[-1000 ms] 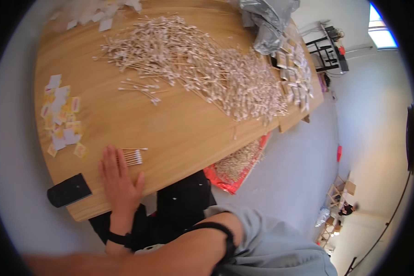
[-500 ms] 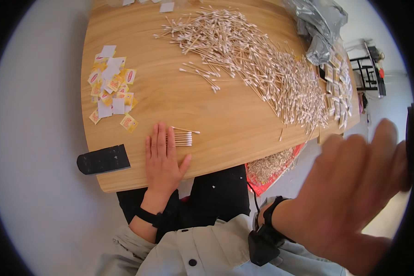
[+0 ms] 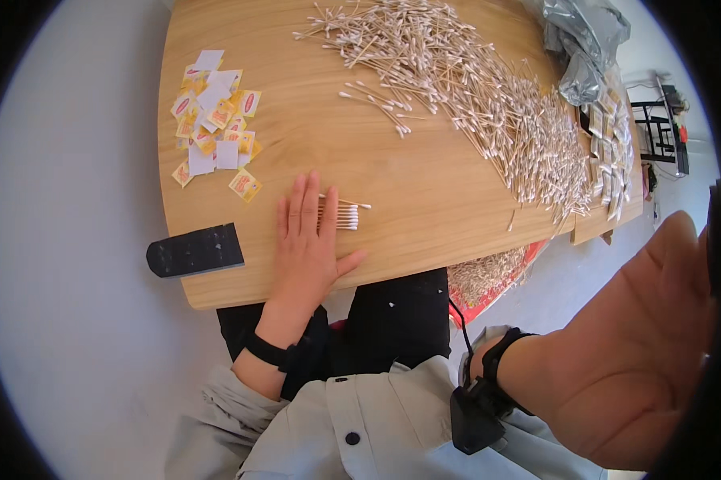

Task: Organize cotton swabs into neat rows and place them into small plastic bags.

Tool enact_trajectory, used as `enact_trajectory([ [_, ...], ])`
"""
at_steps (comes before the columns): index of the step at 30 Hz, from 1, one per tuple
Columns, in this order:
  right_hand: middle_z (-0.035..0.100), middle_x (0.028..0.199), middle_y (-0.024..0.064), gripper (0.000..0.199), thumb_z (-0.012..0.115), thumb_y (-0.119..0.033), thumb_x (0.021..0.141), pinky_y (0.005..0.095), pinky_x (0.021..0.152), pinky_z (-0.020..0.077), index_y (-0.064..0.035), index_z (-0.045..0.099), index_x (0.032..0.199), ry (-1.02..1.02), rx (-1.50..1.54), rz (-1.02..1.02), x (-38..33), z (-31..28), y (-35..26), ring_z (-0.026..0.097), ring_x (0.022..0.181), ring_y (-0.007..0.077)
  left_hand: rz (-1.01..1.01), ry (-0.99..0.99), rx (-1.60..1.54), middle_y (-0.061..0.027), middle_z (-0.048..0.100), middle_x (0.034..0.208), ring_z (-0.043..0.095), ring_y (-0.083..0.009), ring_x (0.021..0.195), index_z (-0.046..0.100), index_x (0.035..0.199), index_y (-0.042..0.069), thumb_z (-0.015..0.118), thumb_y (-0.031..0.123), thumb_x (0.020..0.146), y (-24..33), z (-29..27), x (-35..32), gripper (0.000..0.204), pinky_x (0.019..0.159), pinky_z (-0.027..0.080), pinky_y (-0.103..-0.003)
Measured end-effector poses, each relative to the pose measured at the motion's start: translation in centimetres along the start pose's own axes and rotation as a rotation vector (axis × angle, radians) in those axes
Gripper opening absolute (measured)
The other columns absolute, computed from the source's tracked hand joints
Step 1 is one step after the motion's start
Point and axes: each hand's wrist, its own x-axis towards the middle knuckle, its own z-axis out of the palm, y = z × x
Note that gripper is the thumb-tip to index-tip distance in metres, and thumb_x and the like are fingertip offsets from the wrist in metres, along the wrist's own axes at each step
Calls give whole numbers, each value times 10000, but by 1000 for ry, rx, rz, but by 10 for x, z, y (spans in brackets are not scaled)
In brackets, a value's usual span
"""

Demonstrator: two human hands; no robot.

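My left hand [image 3: 306, 244] lies flat and palm down on the wooden table [image 3: 424, 192], fingers spread, partly covering a small bundle of cotton swabs [image 3: 346, 214]. My right hand [image 3: 636, 360] is raised close to the camera at the lower right, palm open, holding nothing. A big heap of loose cotton swabs [image 3: 472, 88] spreads over the far right half of the table.
Small yellow and white sachets [image 3: 215, 112] lie scattered at the table's left. A black rectangular object [image 3: 195, 250] overhangs the near left edge. A crumpled grey plastic bag [image 3: 582, 40] and more packets [image 3: 608, 152] sit at the right. A red tray of swabs [image 3: 488, 276] is on the floor.
The view has swung so the table sits more centred. My right hand has come up nearer the camera and looms larger. My left hand stays flat on the swab bundle.
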Motion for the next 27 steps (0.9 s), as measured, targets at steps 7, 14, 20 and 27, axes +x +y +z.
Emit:
enact_trajectory([
  [7, 542, 1066, 85, 280, 631, -186, 866, 297, 778, 382, -15, 608, 1087, 102, -166, 48, -22, -12, 16, 461, 938, 197, -63, 14, -30, -225, 250, 1580, 215, -388, 1479, 353, 1477, -9, 789, 379, 750, -4, 3, -19, 932, 1188, 189, -554],
  [14, 570, 998, 43, 145, 606, -70, 901, 238, 736, 411, -19, 628, 1034, 210, -375, 65, -20, 0, 57, 511, 857, 140, -30, 8, 28, -181, 271, 1594, 240, -332, 1488, 368, 1485, 8, 644, 306, 883, -9, 2, -13, 726, 1189, 192, -553],
  [20, 609, 974, 43, 191, 682, -88, 911, 249, 701, 463, -49, 659, 1097, 80, -674, 521, -48, -20, 151, 571, 800, 114, -76, 25, 145, -199, 252, 1600, 225, -338, 1495, 327, 1501, -6, 586, 300, 922, 6, 22, -1, 704, 1187, 173, -561],
  [27, 583, 939, 109, 209, 750, -117, 833, 345, 689, 505, -58, 671, 1017, -66, -1150, 577, -96, -26, 225, 619, 809, 248, -97, 51, 33, -210, 254, 1596, 222, -349, 1493, 331, 1493, -13, 606, 317, 914, 10, 16, -2, 721, 1186, 165, -568],
])
